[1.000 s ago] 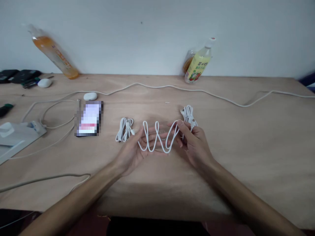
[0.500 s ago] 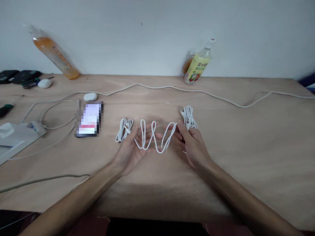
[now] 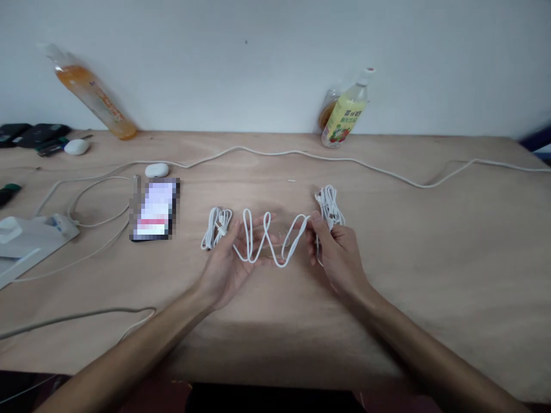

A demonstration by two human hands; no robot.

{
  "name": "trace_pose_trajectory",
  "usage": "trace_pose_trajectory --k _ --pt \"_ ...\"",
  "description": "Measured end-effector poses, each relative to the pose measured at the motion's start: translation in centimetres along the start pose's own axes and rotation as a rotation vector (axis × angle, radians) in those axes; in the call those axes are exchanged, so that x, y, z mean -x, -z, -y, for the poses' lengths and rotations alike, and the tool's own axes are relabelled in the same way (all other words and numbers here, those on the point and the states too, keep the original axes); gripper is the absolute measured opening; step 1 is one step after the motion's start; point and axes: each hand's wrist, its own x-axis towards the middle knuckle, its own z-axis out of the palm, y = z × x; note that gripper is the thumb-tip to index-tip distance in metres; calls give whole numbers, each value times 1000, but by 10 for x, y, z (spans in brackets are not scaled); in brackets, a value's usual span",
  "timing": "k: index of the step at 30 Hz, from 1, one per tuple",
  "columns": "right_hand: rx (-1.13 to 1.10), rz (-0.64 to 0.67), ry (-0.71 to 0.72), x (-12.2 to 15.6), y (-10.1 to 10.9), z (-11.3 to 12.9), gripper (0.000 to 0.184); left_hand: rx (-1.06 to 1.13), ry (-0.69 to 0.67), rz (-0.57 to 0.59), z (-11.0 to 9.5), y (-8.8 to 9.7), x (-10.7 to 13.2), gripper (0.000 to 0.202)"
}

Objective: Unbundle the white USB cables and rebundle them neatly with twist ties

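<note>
A white charging cable (image 3: 281,265) runs in wavy loops between my two hands, just above the table. My left hand (image 3: 226,267) is palm up, its thumb on the cable near a white plug and its fingers stretched beneath the loops. With thumb and fingers together, my right hand (image 3: 338,246) pinches the other side of the loops; part of the cable hangs below those fingers. One coiled white cable (image 3: 210,229) lies just beyond my left thumb. Another coiled white cable (image 3: 329,201) rests behind my right hand, which partly hides it.
A phone (image 3: 155,209) and a white earbud case (image 3: 156,170) lie to the left, near a white power strip (image 3: 38,244). A long white cord (image 3: 297,152) crosses the table. An orange drink bottle (image 3: 92,97) and a yellow drink bottle (image 3: 344,117) lean at the wall.
The fingers of my right hand have shifted slightly around the cable, and the strand below them shows more. My left hand and the loops are almost unchanged.
</note>
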Motion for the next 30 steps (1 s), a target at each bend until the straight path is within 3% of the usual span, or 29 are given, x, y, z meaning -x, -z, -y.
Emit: trace_pose_trajectory --k 5,7,16,26,30 --pt "224 -82 252 4 1 3 53 28 -10 -14 -1 -1 1 49" --pt "259 -54 275 6 2 6 52 40 -8 -19 -2 -2 2 49" --pt "16 248 -9 0 5 8 54 -61 -64 -27 2 -5 3 45" --pt "-262 347 -255 6 -1 19 47 -234 -129 23 10 -4 1 61" --pt "-335 343 -266 5 -2 18 44 -257 -139 17 11 -7 3 60"
